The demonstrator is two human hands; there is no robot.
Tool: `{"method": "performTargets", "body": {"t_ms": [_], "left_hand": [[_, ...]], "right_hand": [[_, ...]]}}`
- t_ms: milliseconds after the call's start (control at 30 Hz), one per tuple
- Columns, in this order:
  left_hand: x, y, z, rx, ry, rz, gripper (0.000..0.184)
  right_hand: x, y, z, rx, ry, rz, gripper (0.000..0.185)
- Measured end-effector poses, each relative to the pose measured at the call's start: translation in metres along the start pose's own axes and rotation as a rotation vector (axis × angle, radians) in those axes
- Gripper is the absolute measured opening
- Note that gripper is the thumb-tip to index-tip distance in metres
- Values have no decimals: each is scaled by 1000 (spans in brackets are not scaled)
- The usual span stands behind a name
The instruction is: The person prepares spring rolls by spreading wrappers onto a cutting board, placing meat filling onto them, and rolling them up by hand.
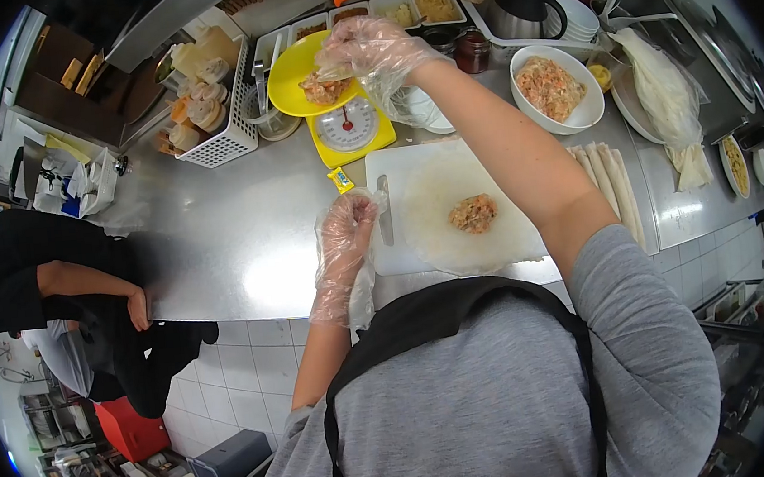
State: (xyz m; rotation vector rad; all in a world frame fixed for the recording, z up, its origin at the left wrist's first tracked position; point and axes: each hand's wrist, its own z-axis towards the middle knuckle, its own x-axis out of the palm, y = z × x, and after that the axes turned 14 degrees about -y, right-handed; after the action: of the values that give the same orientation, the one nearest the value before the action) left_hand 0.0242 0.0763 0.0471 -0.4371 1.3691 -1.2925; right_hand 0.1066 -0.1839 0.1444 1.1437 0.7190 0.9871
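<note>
My right hand (375, 53), in a clear plastic glove, is over the yellow scale pan (285, 88), fingers curled down beside a lump of raw minced filling (325, 89). What its fingertips hold is hidden. Under the pan stands the yellow kitchen scale (348, 128) with a round dial. My left hand (346, 242), gloved too, is closed at the left edge of the white cutting board (382, 170); nothing shows in it. On the board lies a thin round wrapper sheet (432, 234) with a mound of filling (473, 214) in its middle.
A white bowl of filling (555, 87) and several rolled wrappers (611, 182) are at right. A small yellow packet (341, 180) lies below the scale. Left stands a white basket (226, 141) of bottles; behind are condiment trays (389, 11). A co-worker (49, 277) is at far left.
</note>
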Motion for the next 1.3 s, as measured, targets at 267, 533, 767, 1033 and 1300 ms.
{"method": "performTargets", "body": {"t_ms": [267, 533, 767, 1033, 1300], "left_hand": [[-26, -77, 112, 299, -504, -251, 43], [-13, -97, 162, -112, 28, -437, 22], [-15, -88, 171, -222, 158, -582, 15], [-21, -83, 188, 264, -54, 255, 21], [-27, -97, 190, 445, -44, 545, 44]], "right_hand": [[4, 10, -15, 73, 81, 170, 15], [-3, 22, -27, -237, 32, -92, 21], [-36, 32, -46, -304, 81, -321, 17], [-146, 43, -93, -211, -369, -1013, 43], [-234, 3, -136, 371, -153, -1691, 57]]}}
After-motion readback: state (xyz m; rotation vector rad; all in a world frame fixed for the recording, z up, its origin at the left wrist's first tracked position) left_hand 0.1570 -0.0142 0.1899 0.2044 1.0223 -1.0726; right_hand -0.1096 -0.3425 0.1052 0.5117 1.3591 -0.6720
